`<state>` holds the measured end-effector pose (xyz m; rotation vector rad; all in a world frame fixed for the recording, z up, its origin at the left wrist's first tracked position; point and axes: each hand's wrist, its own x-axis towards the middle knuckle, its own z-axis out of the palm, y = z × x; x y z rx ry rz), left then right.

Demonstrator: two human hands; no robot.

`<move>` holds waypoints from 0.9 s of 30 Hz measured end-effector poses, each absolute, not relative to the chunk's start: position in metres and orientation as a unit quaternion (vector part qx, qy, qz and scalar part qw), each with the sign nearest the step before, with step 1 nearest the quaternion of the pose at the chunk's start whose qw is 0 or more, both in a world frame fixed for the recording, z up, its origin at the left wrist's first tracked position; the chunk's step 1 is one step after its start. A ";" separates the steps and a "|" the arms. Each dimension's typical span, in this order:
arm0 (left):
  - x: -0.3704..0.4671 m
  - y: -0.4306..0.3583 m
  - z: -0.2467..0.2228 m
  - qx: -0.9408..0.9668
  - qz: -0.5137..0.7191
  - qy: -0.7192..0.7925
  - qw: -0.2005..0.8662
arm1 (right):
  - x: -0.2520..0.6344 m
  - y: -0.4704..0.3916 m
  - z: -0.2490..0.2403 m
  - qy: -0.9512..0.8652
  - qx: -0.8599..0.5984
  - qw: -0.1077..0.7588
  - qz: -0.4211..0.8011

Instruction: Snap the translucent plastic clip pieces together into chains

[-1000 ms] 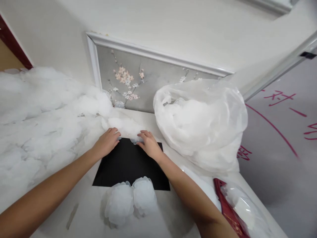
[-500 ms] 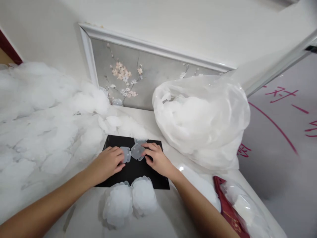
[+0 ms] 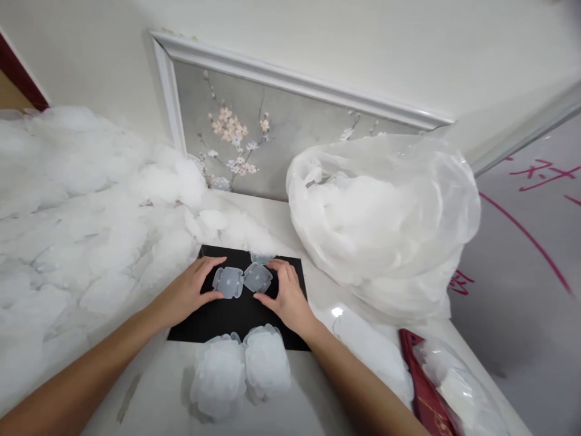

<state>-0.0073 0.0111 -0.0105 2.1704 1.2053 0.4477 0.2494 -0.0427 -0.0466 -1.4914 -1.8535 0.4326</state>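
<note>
Here on the black sheet [image 3: 218,318] lie a frosted, lobed piece [image 3: 228,283] and its translucent, tilted twin [image 3: 258,278]; left hand [image 3: 188,293] and right hand [image 3: 289,298] flank them, thumbs spread from fingers.

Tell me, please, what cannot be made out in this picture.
In the head view:
- Parts of the black sheet: hidden by the left hand and right hand.
- Lower contents of the plastic bag: veiled by cloudy film.
- Near end of the red item: cut off by the bottom edge.
- Rest of the red writing: cut off by the right edge.
</note>
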 end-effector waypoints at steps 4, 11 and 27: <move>-0.009 0.012 -0.016 0.851 0.141 0.417 0.287 | 0.248 -0.042 -0.056 -0.727 -0.573 0.346 0.154; -0.005 0.018 -0.026 0.888 0.133 0.351 0.267 | 0.247 -0.040 -0.053 -0.742 -0.568 0.327 0.139; 0.005 0.010 -0.006 0.760 0.253 0.440 0.406 | 0.248 -0.039 -0.041 -0.710 -0.528 0.394 0.250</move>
